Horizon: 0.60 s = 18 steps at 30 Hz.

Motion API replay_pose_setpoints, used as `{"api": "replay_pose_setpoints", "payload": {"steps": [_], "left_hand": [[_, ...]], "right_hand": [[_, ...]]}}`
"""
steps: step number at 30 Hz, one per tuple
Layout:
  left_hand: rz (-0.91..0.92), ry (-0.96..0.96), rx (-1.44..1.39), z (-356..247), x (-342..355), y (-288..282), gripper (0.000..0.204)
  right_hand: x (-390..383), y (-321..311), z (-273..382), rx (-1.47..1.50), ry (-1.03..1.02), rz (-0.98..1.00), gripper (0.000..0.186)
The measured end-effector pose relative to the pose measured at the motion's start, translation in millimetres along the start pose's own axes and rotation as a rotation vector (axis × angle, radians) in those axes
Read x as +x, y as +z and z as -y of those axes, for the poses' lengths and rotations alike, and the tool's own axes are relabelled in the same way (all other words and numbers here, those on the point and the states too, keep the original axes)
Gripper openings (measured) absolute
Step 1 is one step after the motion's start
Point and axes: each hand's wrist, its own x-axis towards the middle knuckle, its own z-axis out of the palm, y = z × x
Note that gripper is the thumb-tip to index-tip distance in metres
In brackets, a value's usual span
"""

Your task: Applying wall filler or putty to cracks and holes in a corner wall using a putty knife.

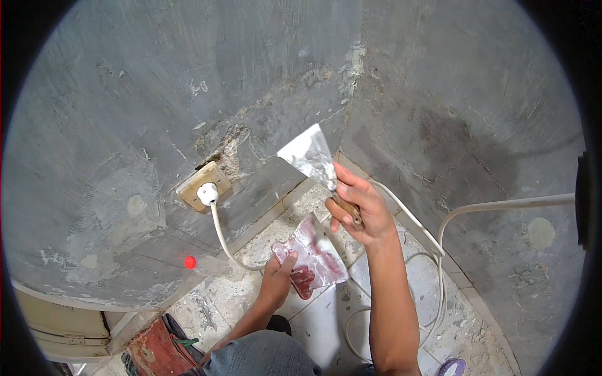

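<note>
In my right hand [360,203] is a putty knife [308,156], its wooden handle gripped in closed fingers. Its wide blade points up and to the left, smeared with white paste, in front of the wall corner. My left hand [278,279] holds a flat plate [320,254] with a wavy edge, the thumb on top. Whitish smears cover much of its reddish-brown face. Left of the blade, a rough broken patch [232,150] in the grey wall [157,75] lies just above a yellowed socket [186,186].
A white plug [207,193] sits in the socket, its cord running down to the floor. White cable [442,282] loops over the spattered tiles [320,319] at right. A clear bottle with a red cap [190,262] lies by the left wall. A reddish bag-like item [160,351] is at lower left.
</note>
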Motion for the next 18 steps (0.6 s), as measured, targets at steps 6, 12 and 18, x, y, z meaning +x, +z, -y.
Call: {"api": "replay_pose_setpoints", "payload": {"steps": [6,12,18], "left_hand": [[0.022,0.038,-0.287,-36.1,12.1,8.6,0.024],[0.010,0.007,-0.400,-61.1,12.8,6.6,0.021],[0.015,-0.093,-0.367,-61.6,8.7,11.5,0.022]], "right_hand": [[-55.8,-11.0,-0.1,-0.256,-0.095,-0.103,0.051],[-81.7,-19.3,4.1,-1.111,-0.275,-0.167,0.042],[-79.4,-17.4,-11.4,-1.535,-0.442,0.019,0.053]]}}
